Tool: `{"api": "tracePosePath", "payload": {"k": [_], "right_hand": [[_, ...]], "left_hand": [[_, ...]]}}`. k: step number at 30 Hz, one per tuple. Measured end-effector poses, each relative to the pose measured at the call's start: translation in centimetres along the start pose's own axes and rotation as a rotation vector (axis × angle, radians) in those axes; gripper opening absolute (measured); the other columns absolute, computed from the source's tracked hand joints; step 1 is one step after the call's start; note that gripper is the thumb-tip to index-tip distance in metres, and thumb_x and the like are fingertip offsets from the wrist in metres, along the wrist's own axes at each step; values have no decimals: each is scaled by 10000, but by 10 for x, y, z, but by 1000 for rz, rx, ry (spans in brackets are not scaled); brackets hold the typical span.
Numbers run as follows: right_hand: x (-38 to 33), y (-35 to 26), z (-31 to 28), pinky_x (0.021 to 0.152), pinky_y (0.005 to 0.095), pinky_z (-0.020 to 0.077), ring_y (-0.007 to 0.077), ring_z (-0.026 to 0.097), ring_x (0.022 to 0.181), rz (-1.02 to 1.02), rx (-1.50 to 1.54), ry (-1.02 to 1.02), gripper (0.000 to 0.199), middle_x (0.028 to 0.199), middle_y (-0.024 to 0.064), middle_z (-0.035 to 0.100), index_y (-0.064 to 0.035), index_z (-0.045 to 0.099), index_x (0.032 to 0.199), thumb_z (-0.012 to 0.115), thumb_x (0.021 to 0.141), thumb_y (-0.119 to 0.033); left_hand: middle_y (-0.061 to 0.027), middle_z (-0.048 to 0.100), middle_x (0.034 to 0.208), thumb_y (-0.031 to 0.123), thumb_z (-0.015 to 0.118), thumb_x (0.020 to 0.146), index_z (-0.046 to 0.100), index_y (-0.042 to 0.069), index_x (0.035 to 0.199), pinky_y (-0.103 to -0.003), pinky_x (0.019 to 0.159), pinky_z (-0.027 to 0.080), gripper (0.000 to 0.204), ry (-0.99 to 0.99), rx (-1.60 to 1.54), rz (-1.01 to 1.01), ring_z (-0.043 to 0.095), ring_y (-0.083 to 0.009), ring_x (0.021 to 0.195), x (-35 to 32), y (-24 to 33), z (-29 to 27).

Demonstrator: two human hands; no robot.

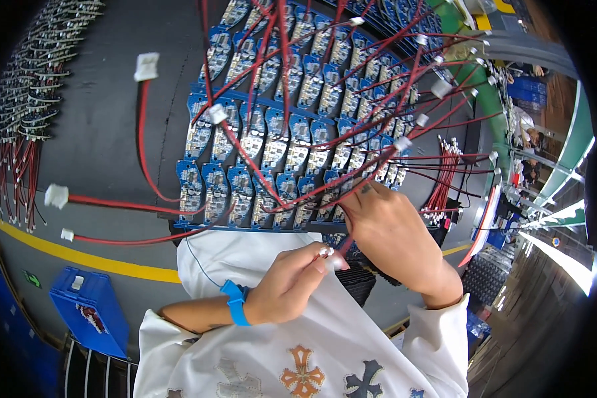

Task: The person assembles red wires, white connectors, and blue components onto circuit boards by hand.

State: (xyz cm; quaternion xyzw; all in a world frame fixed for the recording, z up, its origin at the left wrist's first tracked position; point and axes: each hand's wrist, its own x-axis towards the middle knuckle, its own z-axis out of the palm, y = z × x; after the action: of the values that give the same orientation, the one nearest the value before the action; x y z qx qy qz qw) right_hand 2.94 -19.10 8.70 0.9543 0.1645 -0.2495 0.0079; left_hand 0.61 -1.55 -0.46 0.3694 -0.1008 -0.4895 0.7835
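Note:
Below the near edge of a panel of blue circuit boards (251, 142), my left hand (286, 284) is closed in a pinch on a small white connector (326, 252). The blue strap (236, 302) on that wrist has a thin cord. My right hand (395, 232) reaches over the panel's near right corner, fingers bent down and closed around a red-and-black wire (347, 244). This wire runs down toward the connector in my left hand. The right fingertips are partly hidden. Wires with white connectors (217, 114) rise from many boards and cross above the panel.
A dark mat (123, 126) lies under the panel. Wired boards (30, 86) are stacked at the far left; a bundle of red wires (446, 172) lies on the right. A blue bin (89, 302) stands at lower left, near a yellow floor line (126, 266).

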Motion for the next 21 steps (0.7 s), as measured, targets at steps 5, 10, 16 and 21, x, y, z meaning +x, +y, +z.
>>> {"api": "tracePosePath", "payload": {"k": [5,10,16,21], "right_hand": [[-9,0,2,673,350,489,266,567,839,72,24,10,237,879,98,556,18,585,885,598,661,-58],[-51,-27,16,666,344,478,264,582,802,94,435,610,346,920,110,610,16,665,937,772,612,-36],[-56,-38,58,876,408,482,349,599,1039,190,1248,752,196,1052,188,641,48,657,928,701,738,49],[-63,-36,72,824,459,513,351,645,900,243,1374,1149,185,921,238,659,20,476,1009,595,874,-23]], "left_hand": [[37,376,627,154,414,985,574,-18,1053,-236,504,295,244,-19,59,5,331,-54,542,-2,-1,1],[-22,455,634,91,433,961,535,-26,1102,-275,513,342,210,-75,239,113,415,-124,524,-3,-1,2],[-140,605,785,59,411,937,549,-59,971,-354,589,448,185,-122,307,108,593,-263,658,9,1,17],[-167,604,1088,56,403,962,511,-45,1184,-385,850,466,267,-31,408,294,601,-297,1008,20,-5,21]]}}
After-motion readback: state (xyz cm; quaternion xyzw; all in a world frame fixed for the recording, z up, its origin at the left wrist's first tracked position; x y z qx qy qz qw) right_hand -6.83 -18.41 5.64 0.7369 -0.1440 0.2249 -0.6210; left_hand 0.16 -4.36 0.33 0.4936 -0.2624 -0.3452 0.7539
